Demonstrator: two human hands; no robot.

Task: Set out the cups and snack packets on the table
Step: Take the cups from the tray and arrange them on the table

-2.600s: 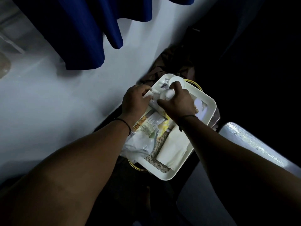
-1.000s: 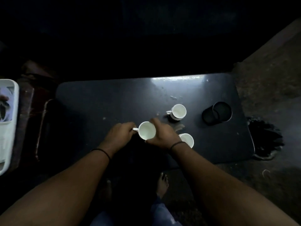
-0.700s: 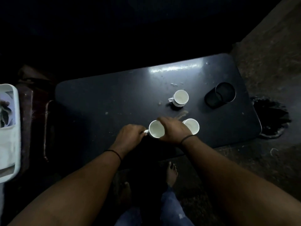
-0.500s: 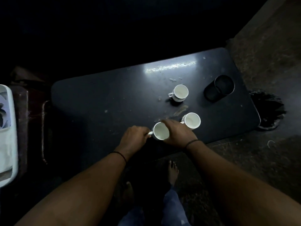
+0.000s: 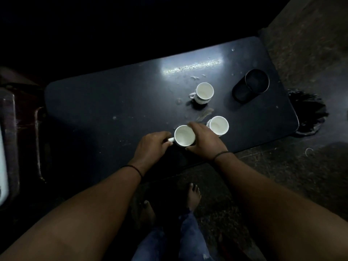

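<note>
Three white cups are on the dark table (image 5: 105, 102). The nearest cup (image 5: 184, 136) stands by the table's front edge; my left hand (image 5: 152, 145) pinches its handle and my right hand (image 5: 204, 141) curls round its right side. A second cup (image 5: 219, 125) stands just right of it, close to my right hand. The third cup (image 5: 204, 91) stands farther back, handle to the left. No snack packets are in view.
A dark round container (image 5: 252, 85) lies on its side at the table's right end. Stains and crumbs mark the tabletop. The white tray's edge (image 5: 2, 166) shows at far left on a dark wooden stand. My bare feet are below the table's front edge.
Both hands lifted a cup from the tray, carried it to the table and brought it toward the front edge, beside the second cup. The view has drifted slightly.
</note>
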